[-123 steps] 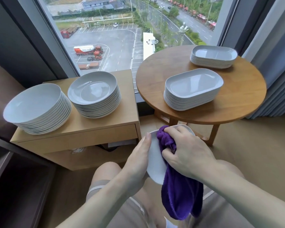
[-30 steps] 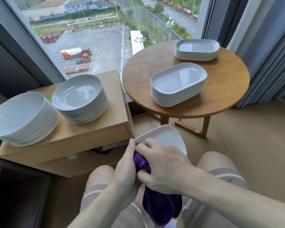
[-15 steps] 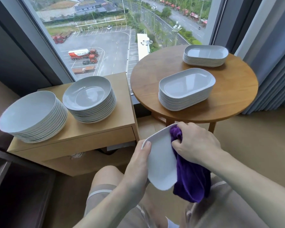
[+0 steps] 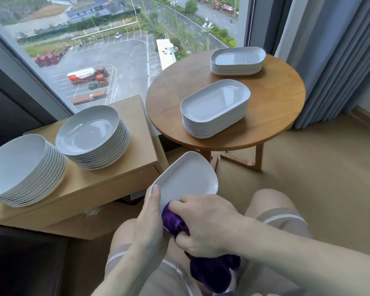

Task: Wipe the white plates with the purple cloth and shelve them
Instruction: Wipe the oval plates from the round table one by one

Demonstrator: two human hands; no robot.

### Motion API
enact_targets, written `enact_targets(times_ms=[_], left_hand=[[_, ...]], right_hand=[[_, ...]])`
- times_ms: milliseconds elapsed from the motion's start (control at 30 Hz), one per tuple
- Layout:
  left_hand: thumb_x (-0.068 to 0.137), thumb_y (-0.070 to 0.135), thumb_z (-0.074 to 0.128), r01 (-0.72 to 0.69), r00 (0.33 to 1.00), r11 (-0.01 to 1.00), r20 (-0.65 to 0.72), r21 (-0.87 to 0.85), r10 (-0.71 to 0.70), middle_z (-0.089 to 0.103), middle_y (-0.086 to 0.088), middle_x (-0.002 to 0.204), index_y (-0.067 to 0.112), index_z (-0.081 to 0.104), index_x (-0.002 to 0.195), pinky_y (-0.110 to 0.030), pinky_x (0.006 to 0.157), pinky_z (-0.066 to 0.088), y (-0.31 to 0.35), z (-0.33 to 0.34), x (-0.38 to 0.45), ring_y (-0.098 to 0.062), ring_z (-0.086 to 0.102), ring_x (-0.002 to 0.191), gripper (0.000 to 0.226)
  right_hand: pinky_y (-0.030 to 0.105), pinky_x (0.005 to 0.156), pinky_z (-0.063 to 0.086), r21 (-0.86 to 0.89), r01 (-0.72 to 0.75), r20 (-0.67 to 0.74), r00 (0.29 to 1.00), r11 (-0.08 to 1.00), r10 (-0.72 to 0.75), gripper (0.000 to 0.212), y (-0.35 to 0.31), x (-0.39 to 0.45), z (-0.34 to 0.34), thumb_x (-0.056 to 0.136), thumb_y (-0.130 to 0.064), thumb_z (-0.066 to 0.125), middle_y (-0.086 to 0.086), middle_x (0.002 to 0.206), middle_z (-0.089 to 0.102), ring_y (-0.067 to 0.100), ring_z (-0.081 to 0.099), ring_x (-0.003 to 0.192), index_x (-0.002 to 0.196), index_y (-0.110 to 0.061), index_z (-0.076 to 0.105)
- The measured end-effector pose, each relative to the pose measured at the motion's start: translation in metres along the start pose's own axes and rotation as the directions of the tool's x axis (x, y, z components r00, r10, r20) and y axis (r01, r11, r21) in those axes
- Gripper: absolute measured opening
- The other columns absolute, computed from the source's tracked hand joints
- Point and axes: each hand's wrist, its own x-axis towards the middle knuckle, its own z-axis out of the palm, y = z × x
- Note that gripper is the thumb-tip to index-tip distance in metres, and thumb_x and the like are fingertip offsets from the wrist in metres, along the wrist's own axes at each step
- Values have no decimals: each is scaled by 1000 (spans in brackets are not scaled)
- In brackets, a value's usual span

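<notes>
Over the person's lap, just this side of the cabinet (image 4: 107, 180), the plate (image 4: 188, 178) was the thing everything turned on. Going from the left: two stacks of round plates stood on the cabinet top, one at its left end (image 4: 24, 167) and one nearer its middle (image 4: 92, 135), close beside each other. The left hand (image 4: 150, 223) came next, below the cabinet's front right corner, its thumb laid over the plate's near left rim and its fingers hidden underneath — gripping the plate, as far as could be told. From that grip the plate's long axis ran up and to the right, away from the body, its far end tipped higher and pointing toward the table (image 4: 271, 116) to the right of the cabinet. The right hand (image 4: 205, 223) sat right of the left one, at the plate's near end, fingers curled round a bunched cloth (image 4: 173, 221) and pressing it onto the plate there; the rest of the cloth hung down below the wrist. So the unwiped stretch probably lay ahead of the right hand, up the long axis. Farther right, two stacks of oblong plates rested on the table — one near (image 4: 216, 107), one far (image 4: 237, 60).
</notes>
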Motion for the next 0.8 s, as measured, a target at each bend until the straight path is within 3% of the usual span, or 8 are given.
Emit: enact_targets(times_ms=[100, 167, 233, 433, 500, 567, 733, 800], left_hand=[[104, 53, 43, 61, 998, 998, 24, -32, -60, 76, -13, 120, 18, 68, 131, -39, 85, 58, 4, 6, 0, -29, 73, 112, 51], [98, 53, 48, 28, 999, 999, 20, -42, -28, 77, -14, 114, 18, 76, 117, -38, 80, 60, 10, 12, 4, -29, 75, 106, 49], [93, 52, 50, -20, 1000, 997, 19, -75, 22, 76, -13, 117, 18, 72, 123, -37, 74, 63, 22, 22, 7, -27, 76, 102, 51], [109, 46, 41, -200, 979, 980, 26, -9, 200, 78, -1, 113, 22, 66, 128, -37, 70, 63, 58, 58, 31, -25, 76, 98, 40], [108, 48, 42, -229, 973, 972, 15, 44, 228, 77, -1, 117, 22, 66, 132, -44, 85, 59, 73, 74, 41, -27, 73, 106, 42], [110, 46, 39, -256, 967, 959, 22, 121, 256, 76, -1, 121, 22, 66, 131, -43, 96, 54, 87, 89, 59, -23, 72, 111, 42], [106, 40, 55, -237, 965, 962, -76, 138, 249, 75, -3, 111, 14, 67, 118, -35, 78, 59, 119, 129, 117, -22, 72, 99, 30], [106, 39, 56, -225, 966, 954, -79, 199, 245, 71, -3, 113, 19, 65, 107, -36, 77, 58, 129, 146, 139, -25, 69, 106, 22]], right_hand=[[34, 63, 45, 55, 42, -103, 994, 998, -36, 20, 5, 3, -10, 87, -41, 59, -7, 83, 49, 20, 52, 75, 94, -26, 47], [34, 64, 44, 79, -15, -199, 980, 997, 31, 21, 15, 7, -21, 84, -42, 59, -7, 84, 50, 22, 52, 76, 96, -27, 51], [35, 67, 46, 108, -105, -294, 946, 989, 133, 21, 32, 12, -37, 80, -44, 56, -8, 85, 51, 21, 53, 78, 95, -31, 51], [36, 67, 52, 229, -310, -482, 787, 923, 384, 17, 95, 10, -86, 84, -41, 57, -11, 88, 54, 16, 57, 78, 100, -35, 55], [37, 67, 53, 291, -339, -529, 722, 895, 445, 12, 111, 8, -94, 83, -39, 58, -10, 86, 55, 14, 57, 76, 93, -33, 55], [37, 65, 52, 364, -340, -562, 662, 867, 496, 7, 122, 6, -99, 81, -36, 58, -9, 84, 57, 13, 56, 75, 84, -32, 53], [30, 58, 39, 495, -317, -598, 551, 809, 582, 11, 140, 1, -107, 80, -32, 61, -6, 76, 59, 11, 55, 70, 75, -28, 52], [29, 58, 38, 519, -304, -600, 535, 798, 595, 14, 145, 0, -108, 80, -31, 62, -6, 74, 59, 11, 55, 69, 72, -28, 51]])
